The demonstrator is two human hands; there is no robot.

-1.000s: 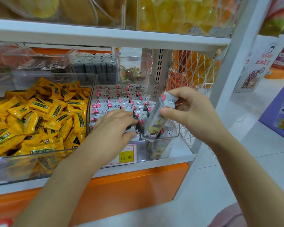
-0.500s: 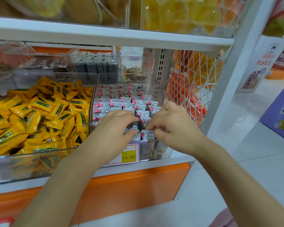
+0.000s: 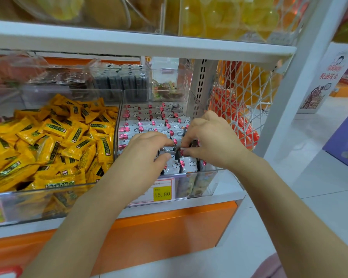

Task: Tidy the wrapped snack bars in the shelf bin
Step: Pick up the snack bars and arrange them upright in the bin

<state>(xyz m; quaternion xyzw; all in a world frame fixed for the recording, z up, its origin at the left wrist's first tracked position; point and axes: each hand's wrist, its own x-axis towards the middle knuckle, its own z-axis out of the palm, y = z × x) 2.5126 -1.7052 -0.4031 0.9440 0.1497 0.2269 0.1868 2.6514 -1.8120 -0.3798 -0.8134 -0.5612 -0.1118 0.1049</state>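
Observation:
A clear plastic shelf bin (image 3: 197, 173) holds rows of silver-wrapped snack bars (image 3: 147, 121) with pink marks, standing on edge. Both hands are inside its front half. My left hand (image 3: 147, 155) rests curled over the front-left bars, thumb and fingers pinched on the bars beneath it. My right hand (image 3: 211, 139) is beside it on the right, fingertips pinched on the top of a bar in the front row. The two hands nearly touch at the fingertips. The bars under the palms are hidden.
A bin of yellow wrapped snacks (image 3: 54, 141) adjoins on the left. A yellow price tag (image 3: 162, 194) reading 15.80 is on the bin's front. A white wire mesh basket (image 3: 241, 101) stands to the right. A white shelf (image 3: 141, 45) overhangs close above.
My right hand, which held one bar up above the bin, has come down and put it into the front row, and its fingers now stay on the bars. My left hand has barely moved.

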